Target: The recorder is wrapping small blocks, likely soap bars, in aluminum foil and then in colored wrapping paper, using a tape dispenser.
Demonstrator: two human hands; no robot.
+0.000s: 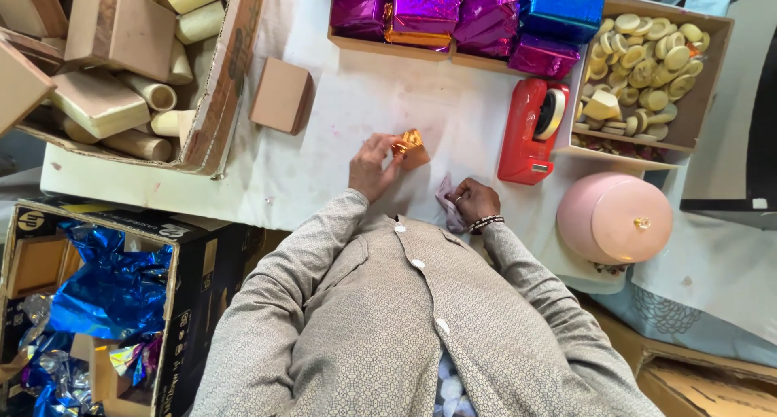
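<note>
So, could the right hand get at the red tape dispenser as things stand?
Probably yes: the right hand lies close beside the red tape dispenser, with only bare white table cover between them. It does grip a pale crumpled scrap, so its fingers are not free.

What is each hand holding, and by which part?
The left hand grips the small orange-foil box by its left side; the right hand clasps a crumpled pale scrap, hold unclear.
</note>
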